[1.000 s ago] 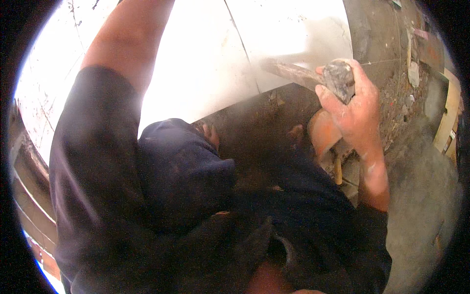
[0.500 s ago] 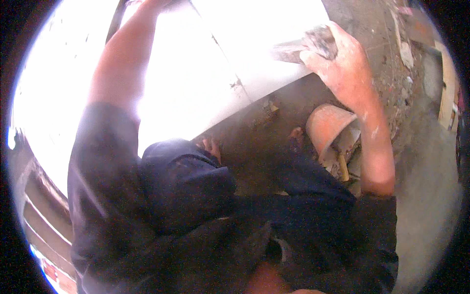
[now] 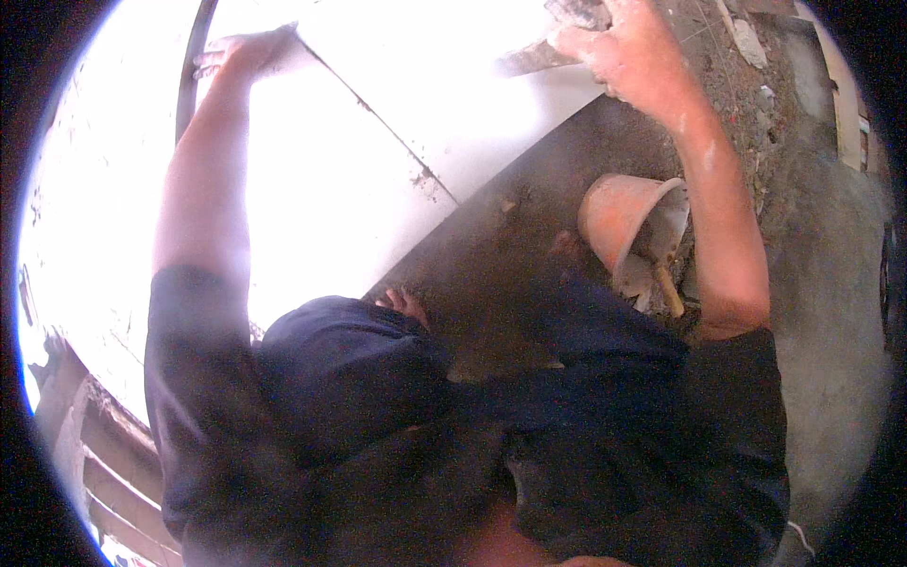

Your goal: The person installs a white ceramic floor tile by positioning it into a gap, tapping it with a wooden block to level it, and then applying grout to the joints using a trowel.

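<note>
My left hand [image 3: 248, 52] is reached out to the upper left, its fingers spread on the white tiled or panelled surface [image 3: 378, 161] beside a dark narrow strip [image 3: 196, 94]; glare washes out its fingertips. At the top right, my right hand [image 3: 628, 61] grips a grey, dust-caked tool [image 3: 576, 14] whose long flat part extends left over the white surface. A dark seam crosses that surface between my hands.
An orange bucket [image 3: 605, 217] lies tipped beside my right forearm, a yellowish handle [image 3: 667, 291] at its mouth. My bare toes [image 3: 404, 304] show below the surface's edge. Rubble [image 3: 751, 42] and pale boards [image 3: 846, 104] line the right. Grey slats [image 3: 113, 463] stand at lower left.
My right hand has moved up and forward with the tool. My left arm has shifted, bringing the hand into view on the white surface. The view has also shifted, showing more of the surface.
</note>
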A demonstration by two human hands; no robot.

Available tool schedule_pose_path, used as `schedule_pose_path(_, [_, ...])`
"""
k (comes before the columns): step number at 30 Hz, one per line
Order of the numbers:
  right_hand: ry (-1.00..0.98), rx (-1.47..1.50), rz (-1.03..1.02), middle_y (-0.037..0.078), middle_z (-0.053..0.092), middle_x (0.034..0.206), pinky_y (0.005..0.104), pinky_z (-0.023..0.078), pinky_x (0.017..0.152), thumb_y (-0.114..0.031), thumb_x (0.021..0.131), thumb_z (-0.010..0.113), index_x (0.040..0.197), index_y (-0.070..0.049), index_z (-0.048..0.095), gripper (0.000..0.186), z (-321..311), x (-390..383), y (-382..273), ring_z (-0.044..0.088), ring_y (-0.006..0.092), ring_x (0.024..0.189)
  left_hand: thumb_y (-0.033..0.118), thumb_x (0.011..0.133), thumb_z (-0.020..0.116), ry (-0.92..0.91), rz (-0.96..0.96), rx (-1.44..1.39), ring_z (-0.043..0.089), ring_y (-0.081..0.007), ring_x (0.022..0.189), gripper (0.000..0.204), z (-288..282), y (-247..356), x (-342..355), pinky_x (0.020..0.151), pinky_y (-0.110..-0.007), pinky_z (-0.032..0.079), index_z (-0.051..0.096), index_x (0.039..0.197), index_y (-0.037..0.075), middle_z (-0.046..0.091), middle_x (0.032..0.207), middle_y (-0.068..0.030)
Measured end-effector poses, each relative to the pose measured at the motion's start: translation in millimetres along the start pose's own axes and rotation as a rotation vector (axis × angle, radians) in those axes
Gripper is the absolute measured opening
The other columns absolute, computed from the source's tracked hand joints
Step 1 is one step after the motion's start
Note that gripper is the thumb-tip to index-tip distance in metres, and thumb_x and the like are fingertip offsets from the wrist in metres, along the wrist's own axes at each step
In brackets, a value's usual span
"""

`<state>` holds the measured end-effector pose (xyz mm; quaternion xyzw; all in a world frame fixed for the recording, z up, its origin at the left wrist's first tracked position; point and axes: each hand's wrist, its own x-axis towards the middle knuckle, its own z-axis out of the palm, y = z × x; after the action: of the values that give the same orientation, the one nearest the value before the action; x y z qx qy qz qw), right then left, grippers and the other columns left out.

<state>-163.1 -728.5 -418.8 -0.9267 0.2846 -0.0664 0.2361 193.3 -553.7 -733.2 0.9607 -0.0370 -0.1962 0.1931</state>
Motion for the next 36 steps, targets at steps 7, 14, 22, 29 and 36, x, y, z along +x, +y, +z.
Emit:
schedule_pose_path(7, [0.121,-0.126,0.032,0.021,0.070,0.104,0.0409,0.052,0.087,-0.020,0.082,0.068,0.110,0.006,0.064,0.038,1.8,25.0,39.0,0.066,0.0278,0.096,0.086,0.066,0.067,-0.007,-0.052,0.160,-0.006,-0.0490,0.152,0.148,0.7,14.7,-17.7,0.119,-0.069,0.010,-0.009,0.157,-0.004,-0.009,0.163,-0.0315])
schedule_pose_path(14, [0.098,0.127,0.109,0.009,0.065,0.083,0.0309,0.048,0.048,-0.025,0.081,0.070,0.119,0.003,0.061,0.049,11.2,76.2,83.5,0.061,0.0144,0.061,0.075,0.070,0.074,-0.006,-0.199,0.159,-0.011,-0.0398,0.154,0.141,-34.1,39.9,-58.7,0.117,-0.072,0.001,-0.006,0.160,0.001,-0.013,0.166,-0.0241])
schedule_pose_path(22, [0.140,0.250,0.144,0.005,0.061,0.075,0.0307,0.045,0.043,-0.026,0.083,0.071,0.109,0.000,0.061,0.038,-2.2,128.4,69.6,0.056,0.0127,0.056,0.075,0.066,0.075,-0.030,-0.227,0.137,-0.011,-0.0379,0.155,0.142,-40.3,37.6,-45.7,0.115,-0.074,-0.002,-0.005,0.161,0.007,-0.015,0.167,-0.0213])
schedule_pose_path(29, [0.332,0.132,0.071,0.011,0.063,0.087,0.0321,0.049,0.050,-0.030,0.083,0.072,0.139,0.008,0.050,0.072,7.7,197.2,112.8,0.057,0.0141,0.060,0.077,0.065,0.077,-0.010,-0.194,0.109,-0.011,-0.0379,0.155,0.143,-28.8,37.8,-36.2,0.115,-0.075,0.000,-0.004,0.161,0.008,-0.015,0.167,-0.0199])
schedule_pose_path(36, [0.187,0.178,0.292,0.014,0.066,0.102,0.0337,0.052,0.058,-0.020,0.087,0.065,0.111,0.008,0.060,0.038,3.4,195.8,55.3,0.065,0.0193,0.077,0.077,0.067,0.076,0.017,-0.157,0.120,-0.012,-0.0403,0.154,0.142,-36.1,36.3,-52.1,0.114,-0.075,-0.001,-0.004,0.161,0.007,-0.014,0.166,-0.0225])
